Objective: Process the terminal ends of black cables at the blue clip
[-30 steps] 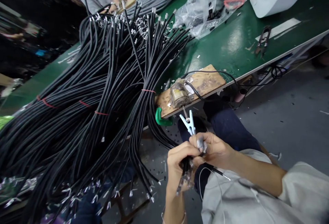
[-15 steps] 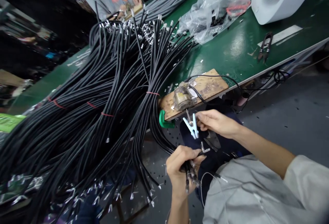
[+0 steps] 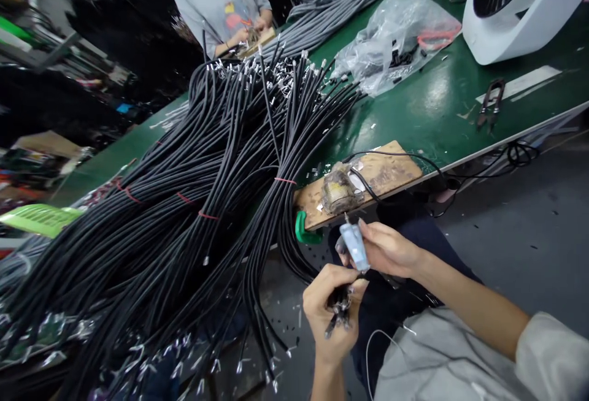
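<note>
My left hand (image 3: 324, 297) is closed round a bundle of black cables, whose stripped ends (image 3: 339, 316) poke out below the thumb. My right hand (image 3: 391, 249) pinches a light blue clothespin (image 3: 354, 248) between thumb and fingers, its two arms squeezed together. The clothespin sits on the shaft of a tape-wrapped motor (image 3: 340, 191), fixed to a wooden board (image 3: 393, 165) at the table edge. Its lower end meets the tip of a cable above my left hand; the exact contact is hidden.
Banded black cables (image 3: 221, 162) cover the left of the green table (image 3: 432, 119). A green clamp (image 3: 304, 229) grips the board's corner. Further off are a plastic bag of black pieces (image 3: 400, 39), thread snips (image 3: 491, 103), a white fan (image 3: 529, 15) and a co-worker (image 3: 239, 11).
My right hand left the cable ends for the clothespin and squeezed its spread arms together. My left hand kept the cables, and the clothespin now meets one cable's tip. The view shifted.
</note>
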Motion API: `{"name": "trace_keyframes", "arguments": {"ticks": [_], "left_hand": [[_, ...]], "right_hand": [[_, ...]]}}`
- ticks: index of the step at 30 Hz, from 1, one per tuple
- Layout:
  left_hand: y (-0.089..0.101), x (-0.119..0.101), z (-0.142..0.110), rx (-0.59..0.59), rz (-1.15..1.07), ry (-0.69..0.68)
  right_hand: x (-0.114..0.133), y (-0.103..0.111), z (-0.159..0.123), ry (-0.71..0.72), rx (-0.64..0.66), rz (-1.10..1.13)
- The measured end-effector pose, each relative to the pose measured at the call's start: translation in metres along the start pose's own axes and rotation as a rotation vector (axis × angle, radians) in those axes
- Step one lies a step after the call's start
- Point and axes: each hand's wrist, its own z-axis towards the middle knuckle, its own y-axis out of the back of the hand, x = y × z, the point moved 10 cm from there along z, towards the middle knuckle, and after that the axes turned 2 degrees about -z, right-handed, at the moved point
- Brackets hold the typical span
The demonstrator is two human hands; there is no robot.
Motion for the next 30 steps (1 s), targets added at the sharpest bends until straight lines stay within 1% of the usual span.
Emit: {"name": "trace_keyframes", "arguments": {"ticks": [3,5,7,10,11,12,14,16,17,18,20,23,27,30], "left_hand": [[0.001,-0.002,-0.003,0.026,-0.012,-0.019],[0.002,-0.004,-0.006,0.029,-0.022,-0.045],[0.003,-0.005,-0.009,0.025,-0.031,-0.071],[0.005,-0.006,-0.012,0.018,-0.046,-0.098],[0.003,-0.004,-0.012,0.035,-0.053,-0.091],[0.0,-0.002,-0.012,0.068,-0.061,-0.073],[-0.01,0.006,-0.013,0.165,-0.057,-0.008],[-0.019,0.012,-0.014,0.248,-0.047,0.04],[-0.02,0.013,-0.014,0.257,-0.044,0.047],[-0.019,0.013,-0.014,0.244,-0.043,0.046],[-0.012,0.01,-0.014,0.178,-0.049,0.024],[-0.002,0.004,-0.017,0.08,-0.041,-0.017],[0.001,-0.003,-0.02,0.033,-0.006,-0.055],[0.0,0.0,-0.02,0.027,0.027,-0.02]], "right_hand": [[-0.002,0.019,-0.006,0.004,-0.062,0.051],[0.001,0.033,-0.013,0.026,-0.106,0.033],[0.006,0.044,-0.023,0.055,-0.134,-0.06],[0.019,0.052,-0.041,0.116,-0.2,-0.35],[0.026,0.05,-0.048,0.161,-0.224,-0.478],[0.035,0.042,-0.055,0.234,-0.225,-0.616],[0.049,0.012,-0.067,0.42,-0.146,-0.901],[0.052,-0.023,-0.078,0.594,-0.03,-1.135],[0.052,-0.035,-0.082,0.659,-0.01,-1.203],[0.052,-0.041,-0.083,0.701,-0.027,-1.234],[0.053,-0.041,-0.083,0.732,-0.108,-1.206],[0.048,-0.032,-0.078,0.692,-0.178,-1.107],[0.047,-0.027,-0.079,0.695,-0.221,-1.086],[0.051,-0.031,-0.084,0.75,-0.216,-1.113]]}}
